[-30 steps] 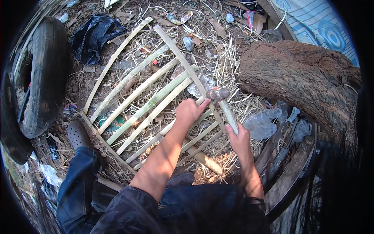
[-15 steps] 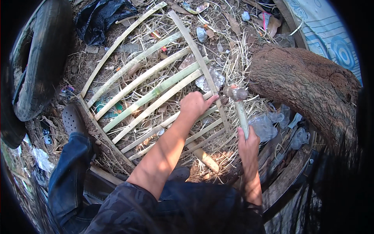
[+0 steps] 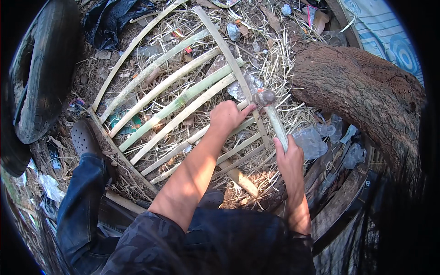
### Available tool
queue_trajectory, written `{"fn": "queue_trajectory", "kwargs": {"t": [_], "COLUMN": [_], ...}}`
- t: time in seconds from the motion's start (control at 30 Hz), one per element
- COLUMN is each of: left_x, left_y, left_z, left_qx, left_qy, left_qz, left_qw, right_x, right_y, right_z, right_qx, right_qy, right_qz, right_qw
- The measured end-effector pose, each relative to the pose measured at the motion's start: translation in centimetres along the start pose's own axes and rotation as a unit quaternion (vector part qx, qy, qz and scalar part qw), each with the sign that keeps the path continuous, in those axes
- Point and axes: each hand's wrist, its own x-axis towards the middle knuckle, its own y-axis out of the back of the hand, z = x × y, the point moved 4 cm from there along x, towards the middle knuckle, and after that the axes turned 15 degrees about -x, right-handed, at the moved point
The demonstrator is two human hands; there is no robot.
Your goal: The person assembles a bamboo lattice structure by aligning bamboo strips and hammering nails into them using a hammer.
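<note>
A lattice of split bamboo slats lies on the ground in front of me, its slats running side by side between two cross strips. My left hand is closed on one slat near the right cross strip, its thumb stretched along the slat toward the joint. In my right hand is a hammer, gripped by the lower part of its pale handle. The hammer's head is beside the right cross strip, just past my left thumb; whether it touches the strip I cannot tell.
A thick tree trunk curves along the right, close to the hammer. Old tyres stand at the left, near a black plastic bag. Dry bamboo shavings, stones and clear plastic bags cover the ground. A short bamboo piece lies under the lattice.
The hammer's head has come left and up, closer to the right cross strip and my left thumb. My left hand keeps its place on the slat. The whole view has shifted slightly.
</note>
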Motion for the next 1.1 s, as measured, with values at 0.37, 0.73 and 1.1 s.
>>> {"fn": "queue_trajectory", "kwargs": {"t": [0.37, 0.73, 1.1], "left_x": [-0.2, 0.4, 0.6], "left_y": [0.2, 0.3, 0.0], "left_z": [-0.2, 0.0, 0.5], "left_qx": [-0.010, 0.005, 0.010], "left_qy": [-0.006, -0.008, -0.006], "left_qz": [0.018, 0.013, 0.010], "left_qw": [1.000, 1.000, 1.000], "right_x": [-0.9, -0.9, -0.9], "right_y": [-0.4, 0.0, -0.8], "right_z": [0.3, -0.3, 0.3], "right_qx": [-0.031, -0.026, 0.036], "right_qy": [0.011, 0.023, 0.040], "right_qz": [0.010, 0.003, 0.015], "right_qw": [0.999, 0.999, 0.998]}}
